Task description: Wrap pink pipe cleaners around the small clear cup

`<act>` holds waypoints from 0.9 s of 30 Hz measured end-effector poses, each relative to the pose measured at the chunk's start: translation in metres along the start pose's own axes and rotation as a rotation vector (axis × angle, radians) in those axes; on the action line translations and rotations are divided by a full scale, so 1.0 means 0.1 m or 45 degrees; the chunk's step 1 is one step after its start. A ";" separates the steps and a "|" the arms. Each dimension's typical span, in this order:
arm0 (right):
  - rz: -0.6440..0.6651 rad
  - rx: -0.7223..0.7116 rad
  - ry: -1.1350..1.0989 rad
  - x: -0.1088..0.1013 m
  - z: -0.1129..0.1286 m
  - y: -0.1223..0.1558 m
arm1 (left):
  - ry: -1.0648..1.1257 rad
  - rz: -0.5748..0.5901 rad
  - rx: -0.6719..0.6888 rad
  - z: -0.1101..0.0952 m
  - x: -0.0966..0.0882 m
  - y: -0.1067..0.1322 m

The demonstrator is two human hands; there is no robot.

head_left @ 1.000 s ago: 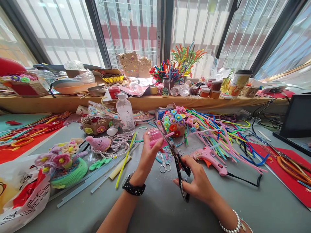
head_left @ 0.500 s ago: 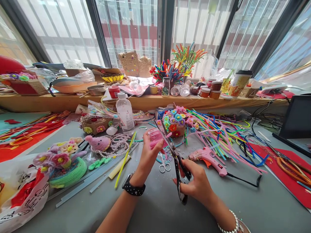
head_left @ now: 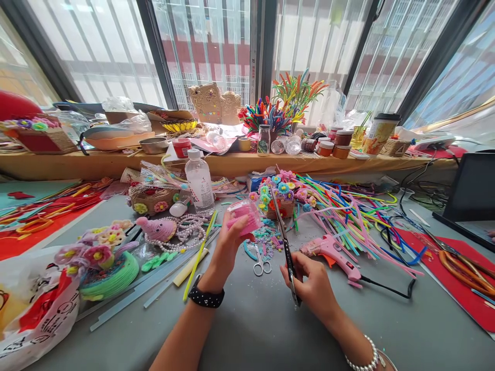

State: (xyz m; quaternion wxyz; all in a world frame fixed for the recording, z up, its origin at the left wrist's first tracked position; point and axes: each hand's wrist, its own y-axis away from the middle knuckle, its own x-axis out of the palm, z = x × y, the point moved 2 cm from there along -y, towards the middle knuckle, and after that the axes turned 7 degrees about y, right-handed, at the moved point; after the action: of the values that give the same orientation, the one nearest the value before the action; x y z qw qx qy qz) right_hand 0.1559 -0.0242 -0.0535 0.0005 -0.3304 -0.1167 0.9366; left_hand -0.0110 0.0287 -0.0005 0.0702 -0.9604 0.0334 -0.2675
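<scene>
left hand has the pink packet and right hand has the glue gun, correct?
Not quite: in the head view, the right hand holds black-handled scissors; the glue gun lies on the table. The left hand does hold the pink packet.

I view, remotely, a craft workroom: glue gun [head_left: 336, 253], pipe cleaners [head_left: 348, 221] and beads [head_left: 198, 238] strewn across a windowside table [head_left: 247, 330] (scissors [head_left: 286, 245] in hand [head_left: 309, 281]).
</scene>
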 end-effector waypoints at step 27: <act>-0.142 -0.067 -0.661 -0.21 0.14 -0.60 | -1.114 0.205 0.485 0.01 -0.03 -0.02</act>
State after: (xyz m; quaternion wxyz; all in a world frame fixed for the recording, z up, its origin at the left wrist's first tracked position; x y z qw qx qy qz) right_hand 0.1585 0.0292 -0.0168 0.0135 -0.0720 -0.1550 0.9852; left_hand -0.0128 0.0308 -0.0023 0.2726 -0.9473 0.0252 0.1664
